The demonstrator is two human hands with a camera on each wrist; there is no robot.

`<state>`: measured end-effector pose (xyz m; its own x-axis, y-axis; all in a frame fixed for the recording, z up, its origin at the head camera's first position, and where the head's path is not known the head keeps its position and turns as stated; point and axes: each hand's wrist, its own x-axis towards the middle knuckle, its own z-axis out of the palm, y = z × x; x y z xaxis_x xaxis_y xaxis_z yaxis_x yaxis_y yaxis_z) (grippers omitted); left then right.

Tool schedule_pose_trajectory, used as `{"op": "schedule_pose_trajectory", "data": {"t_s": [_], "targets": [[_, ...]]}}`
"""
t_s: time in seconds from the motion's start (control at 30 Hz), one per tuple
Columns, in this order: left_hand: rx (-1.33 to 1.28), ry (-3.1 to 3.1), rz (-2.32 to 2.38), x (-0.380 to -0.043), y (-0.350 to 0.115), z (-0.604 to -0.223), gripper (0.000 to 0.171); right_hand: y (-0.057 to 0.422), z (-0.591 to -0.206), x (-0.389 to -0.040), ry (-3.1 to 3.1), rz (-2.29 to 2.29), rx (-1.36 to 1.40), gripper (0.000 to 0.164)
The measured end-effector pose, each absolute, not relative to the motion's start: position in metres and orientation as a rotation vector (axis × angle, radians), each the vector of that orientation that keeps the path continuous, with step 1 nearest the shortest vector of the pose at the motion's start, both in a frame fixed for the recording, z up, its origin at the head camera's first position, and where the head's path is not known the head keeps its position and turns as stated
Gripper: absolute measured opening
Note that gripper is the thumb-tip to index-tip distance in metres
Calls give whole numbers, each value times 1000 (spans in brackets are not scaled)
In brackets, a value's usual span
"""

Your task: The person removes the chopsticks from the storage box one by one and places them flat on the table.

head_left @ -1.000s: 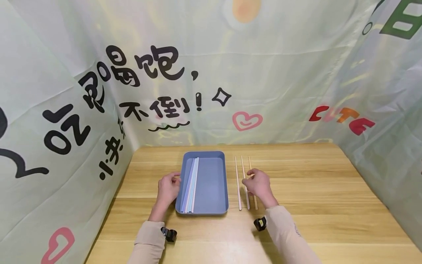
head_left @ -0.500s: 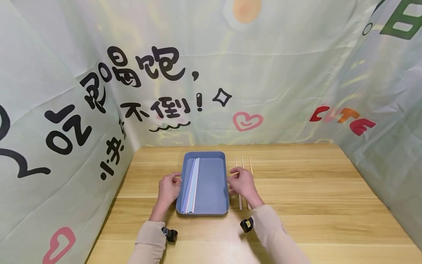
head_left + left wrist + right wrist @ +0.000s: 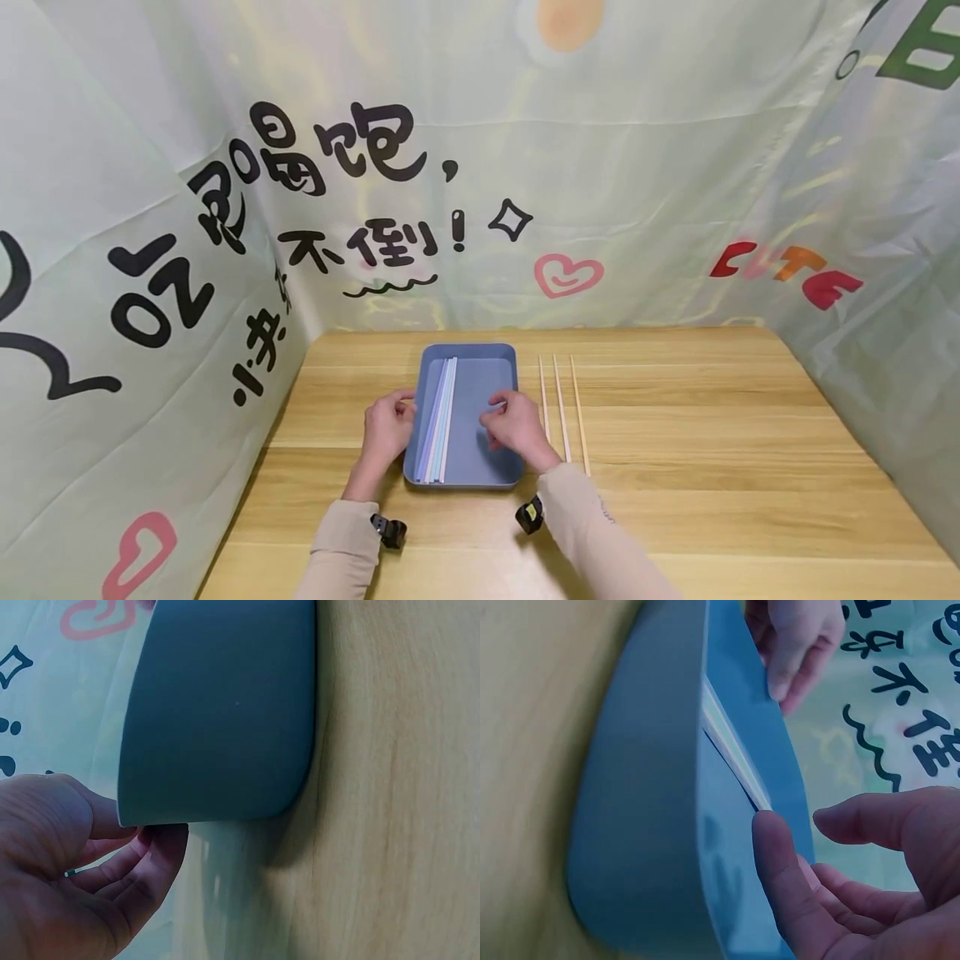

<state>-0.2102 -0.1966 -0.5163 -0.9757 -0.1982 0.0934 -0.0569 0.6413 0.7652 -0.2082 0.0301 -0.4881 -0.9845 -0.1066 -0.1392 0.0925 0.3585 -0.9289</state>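
Note:
A blue-grey rectangular tray [image 3: 471,467] lies on the table. My left hand [image 3: 387,427] pinches its left rim between thumb and fingers, seen closer in the left wrist view with the tray wall [image 3: 217,720] beside the hand [image 3: 67,870]. Inside the tray, several pastel chopsticks [image 3: 440,421] lie side by side along the left wall. Over the tray's right half is my right hand [image 3: 516,425]. Its thumb and forefinger are apart with nothing between them in the right wrist view, where the hand [image 3: 862,885] overlaps the near end of the chopsticks [image 3: 731,746].
Three light chopsticks [image 3: 562,408] lie spaced apart on the wooden table [image 3: 697,467], right of the tray; my right wrist and sleeve [image 3: 581,500] partly cover their near ends. A printed cloth [image 3: 645,192] hangs behind and at both sides of the table.
My right hand has moved left from above the loose chopsticks, past the tray's right rim, to over the tray. The left hand stays at the left rim.

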Motion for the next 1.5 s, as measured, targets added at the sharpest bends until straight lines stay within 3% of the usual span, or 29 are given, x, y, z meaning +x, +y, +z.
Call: {"op": "schedule_pose_trajectory", "data": {"t_s": [1.5], "targets": [[177,-2663,-1241,-209,-196,-514,25,-33,-517,-192,2255,-1776,-1,30]]}}
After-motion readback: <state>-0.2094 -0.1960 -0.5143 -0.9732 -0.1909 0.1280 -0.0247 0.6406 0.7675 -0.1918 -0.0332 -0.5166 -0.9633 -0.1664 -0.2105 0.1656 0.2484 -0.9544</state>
